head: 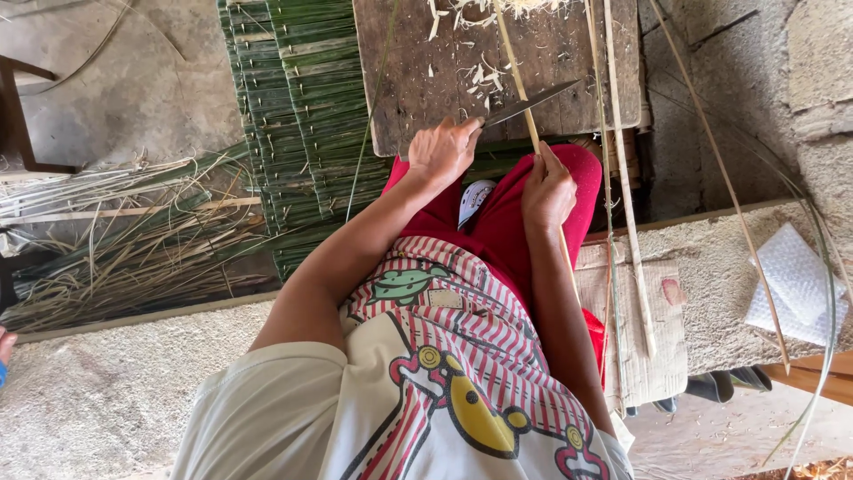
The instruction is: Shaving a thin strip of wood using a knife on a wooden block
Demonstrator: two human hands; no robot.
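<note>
My left hand (442, 151) grips the handle of a knife, whose dark blade (533, 100) points right across a worn wooden board (498, 71). A thin pale bamboo strip (514, 62) runs from the board down past my lap. My right hand (546, 191) is closed around this strip just below the blade. The blade's edge meets the strip near my right thumb. Both hands rest over my red-trousered knees (498, 222). Pale shavings (475, 76) lie scattered on the board.
Stacked mats of green bamboo slats (293, 107) lie left of the board. A loose pile of dried strips (133, 240) covers the floor at far left. Long pale strips (626, 196) lean at right over a concrete ledge (720, 267), cardboard (662, 338) and bubble wrap (795, 284).
</note>
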